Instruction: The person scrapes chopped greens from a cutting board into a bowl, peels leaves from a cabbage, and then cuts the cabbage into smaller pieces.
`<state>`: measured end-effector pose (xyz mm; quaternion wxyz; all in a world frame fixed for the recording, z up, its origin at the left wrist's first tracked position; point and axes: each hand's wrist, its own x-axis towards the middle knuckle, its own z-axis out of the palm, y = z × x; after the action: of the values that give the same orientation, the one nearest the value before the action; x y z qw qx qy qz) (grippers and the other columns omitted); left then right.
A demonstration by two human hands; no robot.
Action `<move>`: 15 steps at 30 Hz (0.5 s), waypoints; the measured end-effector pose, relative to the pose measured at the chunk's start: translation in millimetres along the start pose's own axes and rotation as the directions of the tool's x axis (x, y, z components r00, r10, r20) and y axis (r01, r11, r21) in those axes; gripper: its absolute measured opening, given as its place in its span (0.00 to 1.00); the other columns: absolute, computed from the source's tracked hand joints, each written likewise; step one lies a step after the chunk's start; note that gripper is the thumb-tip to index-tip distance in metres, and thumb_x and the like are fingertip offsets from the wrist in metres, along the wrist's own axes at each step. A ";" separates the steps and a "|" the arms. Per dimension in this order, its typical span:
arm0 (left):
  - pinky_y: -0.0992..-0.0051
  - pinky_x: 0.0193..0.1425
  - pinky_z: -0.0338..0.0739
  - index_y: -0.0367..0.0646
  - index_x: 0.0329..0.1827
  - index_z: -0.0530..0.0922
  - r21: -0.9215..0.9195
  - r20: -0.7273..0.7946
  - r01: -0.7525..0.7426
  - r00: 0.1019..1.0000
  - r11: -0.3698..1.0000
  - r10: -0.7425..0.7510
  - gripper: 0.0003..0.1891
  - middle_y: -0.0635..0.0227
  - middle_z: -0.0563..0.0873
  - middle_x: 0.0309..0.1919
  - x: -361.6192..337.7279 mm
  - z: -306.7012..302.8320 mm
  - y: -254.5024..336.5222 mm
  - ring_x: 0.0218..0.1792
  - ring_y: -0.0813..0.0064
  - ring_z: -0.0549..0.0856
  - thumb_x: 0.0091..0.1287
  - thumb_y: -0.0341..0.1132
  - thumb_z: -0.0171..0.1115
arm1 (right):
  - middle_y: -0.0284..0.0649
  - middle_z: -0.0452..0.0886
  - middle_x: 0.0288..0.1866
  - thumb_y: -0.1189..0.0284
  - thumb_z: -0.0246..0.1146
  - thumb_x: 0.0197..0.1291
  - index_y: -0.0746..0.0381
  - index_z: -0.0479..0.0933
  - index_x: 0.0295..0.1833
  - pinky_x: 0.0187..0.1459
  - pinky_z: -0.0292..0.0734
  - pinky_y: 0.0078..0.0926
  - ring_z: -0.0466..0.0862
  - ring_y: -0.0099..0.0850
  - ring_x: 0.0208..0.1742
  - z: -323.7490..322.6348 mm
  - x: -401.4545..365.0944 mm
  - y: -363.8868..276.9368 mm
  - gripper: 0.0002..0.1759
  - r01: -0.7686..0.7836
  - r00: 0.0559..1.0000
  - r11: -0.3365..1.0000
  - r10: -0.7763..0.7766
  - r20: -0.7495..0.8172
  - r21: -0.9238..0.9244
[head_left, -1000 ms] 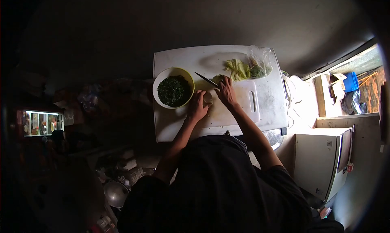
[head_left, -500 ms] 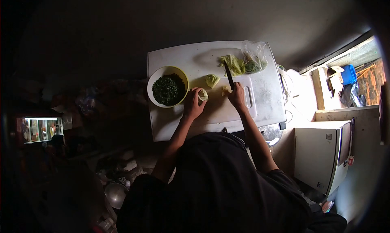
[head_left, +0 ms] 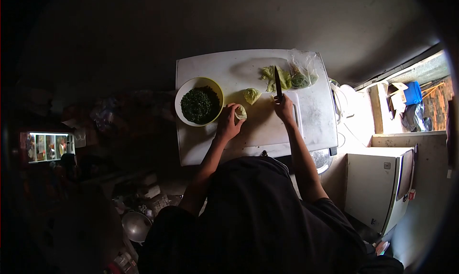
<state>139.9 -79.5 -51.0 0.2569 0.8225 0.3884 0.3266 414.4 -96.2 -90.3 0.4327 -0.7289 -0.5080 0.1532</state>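
Observation:
My left hand is closed around a pale green cabbage piece at the left side of the white cutting board. In my right hand is a dark-bladed knife, its blade pointing away from me over loose cabbage leaves. Another cabbage piece sits between the hands, a little farther from me. To the left of my left hand stands a bowl with a yellow-green rim, holding finely chopped dark greens.
A clear plastic bag with something green inside lies at the far right of the white table. On the right stands a white cabinet-like appliance. A metal bowl is low at the left.
My right hand has moved slightly right and away from me with the knife, whose blade is now more upright in view. My left hand keeps its hold on the cabbage piece.

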 end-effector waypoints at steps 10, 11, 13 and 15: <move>0.57 0.63 0.70 0.41 0.65 0.68 0.000 -0.015 -0.013 1.000 1.000 0.013 0.34 0.50 0.75 0.60 -0.6 3.1 -2.2 0.58 0.47 0.75 0.55 0.32 0.73 | 0.39 0.87 0.32 0.57 0.76 0.55 0.69 0.82 0.39 0.35 0.81 0.23 0.86 0.24 0.32 -36.6 35.0 19.0 0.23 -0.376 0.909 0.921 0.345 0.235 0.102; 0.57 0.63 0.70 0.41 0.65 0.67 0.002 -0.018 -0.017 1.000 1.000 0.017 0.34 0.50 0.74 0.60 -0.8 4.2 -3.4 0.58 0.47 0.75 0.55 0.32 0.73 | 0.38 0.86 0.30 0.57 0.75 0.55 0.67 0.82 0.38 0.33 0.79 0.23 0.85 0.23 0.30 -34.7 37.9 25.6 0.22 -0.339 0.926 0.935 0.313 0.210 0.100; 0.57 0.64 0.70 0.41 0.65 0.67 0.007 -0.020 -0.022 1.000 1.000 0.022 0.34 0.50 0.74 0.61 0.1 2.5 -1.3 0.58 0.47 0.75 0.55 0.32 0.73 | 0.38 0.86 0.28 0.58 0.74 0.56 0.65 0.82 0.37 0.31 0.78 0.24 0.84 0.23 0.28 -36.7 43.8 18.7 0.20 -0.302 0.942 0.948 0.280 0.186 0.100; 0.57 0.64 0.70 0.41 0.66 0.67 0.024 -0.006 -0.001 1.000 1.000 0.001 0.35 0.50 0.74 0.61 -0.3 1.3 1.2 0.59 0.47 0.76 0.56 0.32 0.73 | 0.42 0.86 0.27 0.65 0.70 0.56 0.65 0.81 0.36 0.35 0.78 0.34 0.86 0.34 0.30 -40.8 50.9 14.3 0.13 -0.254 0.956 0.967 0.249 0.158 0.015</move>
<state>141.3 -80.6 -51.2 0.2458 0.8247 0.3925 0.3246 472.4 -72.7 -66.8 0.3816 -0.7659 -0.4403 0.2719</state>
